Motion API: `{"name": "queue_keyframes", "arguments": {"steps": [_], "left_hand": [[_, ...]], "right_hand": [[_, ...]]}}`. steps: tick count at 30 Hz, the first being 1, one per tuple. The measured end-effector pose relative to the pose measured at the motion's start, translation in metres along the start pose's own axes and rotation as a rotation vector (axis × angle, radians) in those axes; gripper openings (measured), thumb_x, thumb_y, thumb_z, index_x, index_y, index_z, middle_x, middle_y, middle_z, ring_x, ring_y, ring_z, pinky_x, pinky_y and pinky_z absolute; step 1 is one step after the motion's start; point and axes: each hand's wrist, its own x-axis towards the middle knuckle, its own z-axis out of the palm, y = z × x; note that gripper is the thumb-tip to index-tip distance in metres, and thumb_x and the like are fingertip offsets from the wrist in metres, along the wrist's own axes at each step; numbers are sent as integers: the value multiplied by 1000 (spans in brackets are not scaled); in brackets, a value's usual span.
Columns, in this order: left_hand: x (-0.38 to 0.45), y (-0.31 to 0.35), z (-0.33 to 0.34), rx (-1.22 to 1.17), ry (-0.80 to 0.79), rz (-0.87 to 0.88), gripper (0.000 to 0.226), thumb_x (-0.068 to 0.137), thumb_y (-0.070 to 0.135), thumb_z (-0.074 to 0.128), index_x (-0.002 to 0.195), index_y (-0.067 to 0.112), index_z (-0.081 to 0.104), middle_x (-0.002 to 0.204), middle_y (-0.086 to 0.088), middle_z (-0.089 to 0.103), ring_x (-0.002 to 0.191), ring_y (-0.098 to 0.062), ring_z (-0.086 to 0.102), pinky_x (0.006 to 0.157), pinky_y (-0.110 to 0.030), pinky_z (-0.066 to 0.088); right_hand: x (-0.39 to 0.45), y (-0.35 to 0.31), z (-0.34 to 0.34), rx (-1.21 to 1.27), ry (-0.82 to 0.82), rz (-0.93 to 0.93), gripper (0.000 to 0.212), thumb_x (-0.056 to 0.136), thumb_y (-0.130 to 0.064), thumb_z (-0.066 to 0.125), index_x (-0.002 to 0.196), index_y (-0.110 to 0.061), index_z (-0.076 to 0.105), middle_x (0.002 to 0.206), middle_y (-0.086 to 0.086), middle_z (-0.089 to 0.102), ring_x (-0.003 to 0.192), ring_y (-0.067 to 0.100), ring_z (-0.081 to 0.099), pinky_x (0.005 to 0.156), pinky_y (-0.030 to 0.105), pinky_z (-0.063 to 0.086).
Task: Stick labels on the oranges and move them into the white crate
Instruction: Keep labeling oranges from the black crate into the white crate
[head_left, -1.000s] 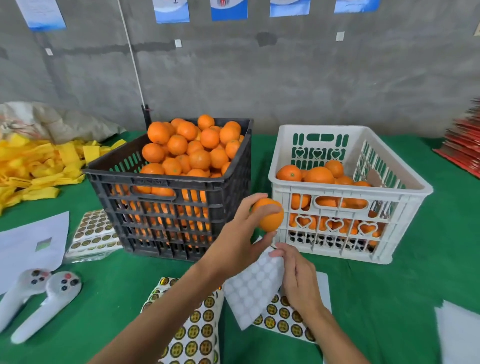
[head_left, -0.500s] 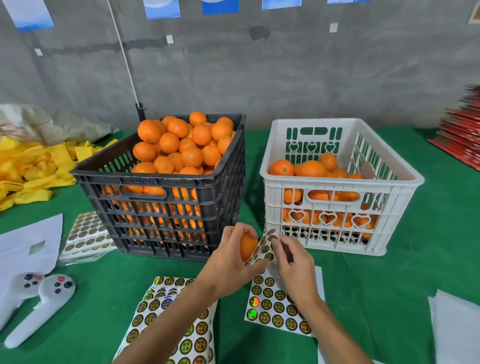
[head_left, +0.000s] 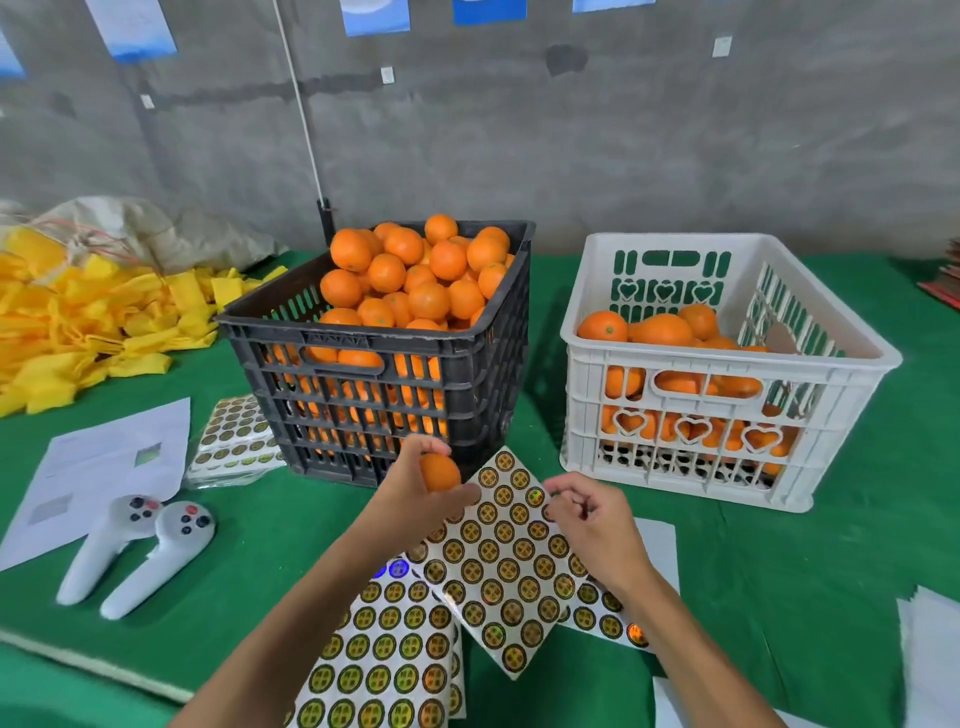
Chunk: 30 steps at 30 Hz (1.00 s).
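— Orange, that one fruit in the left hand (head_left: 415, 499): the fingers and thumb curl round the orange (head_left: 439, 472) and hold it up off the green cloth (head_left: 270, 525), just in front of the black crate (head_left: 384, 364).

— And the right hand (head_left: 592, 530)?

— Its fingers are curled, thumb and forefinger drawn together at the tip, above the upper edge of a label sheet (head_left: 506, 561). Whether a label sits between them I cannot tell; it is too small to see.

— Where do the sheets lie?

— The tilted label sheet lies on the cloth under both hands, overlapping a second sheet (head_left: 384, 665) nearer the person.

— The crates?

— The black crate is heaped with oranges above its rim. The white crate (head_left: 727, 364) stands to its right, apart from it, partly filled with oranges.

— Anything else?

— Two white controllers (head_left: 140, 551) lie on the left, beside a printed paper (head_left: 104, 467), with a heap of yellow cloth pieces (head_left: 88, 322) behind.
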Motion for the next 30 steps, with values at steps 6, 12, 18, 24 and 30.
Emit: {"name": "queue_keyframes", "arguments": {"steps": [6,12,18,24,30], "left_hand": [[0,-2,-14,204,221,174,37,96,32,71,117,39,41,123,-6,41,88,-26,62,72,-38,59],[-2,8,8,53,81,210,33,96,32,72,115,38,45,110,-9,55,75,-20,65,61,-27,55],[9,7,61,-81,-52,181,35,96,35,72,120,37,47,111,-8,59,73,-22,69,61,-27,59],[29,-8,109,-311,-39,31,38,95,42,69,122,28,46,110,-15,67,83,-34,77,85,-53,63],[33,-39,128,-517,134,119,36,101,36,66,131,28,49,113,-10,66,90,-29,78,84,-41,64]], "right_hand": [[-5,-7,16,-72,-184,104,15,98,-26,67,103,-37,77,88,-9,78,81,8,72,74,26,59],[-8,-12,28,-46,-286,132,23,105,-35,56,114,-23,73,110,-22,75,61,17,71,71,21,56],[1,10,-3,-773,4,-151,32,104,-34,54,132,-25,64,126,-12,66,110,8,59,97,31,49],[4,28,-7,-1023,-65,-89,61,97,-67,44,130,-20,65,117,-9,52,106,14,45,92,31,41],[4,34,-7,-984,15,-106,48,96,-63,53,107,-21,75,99,-12,45,92,10,42,83,28,42]]}}
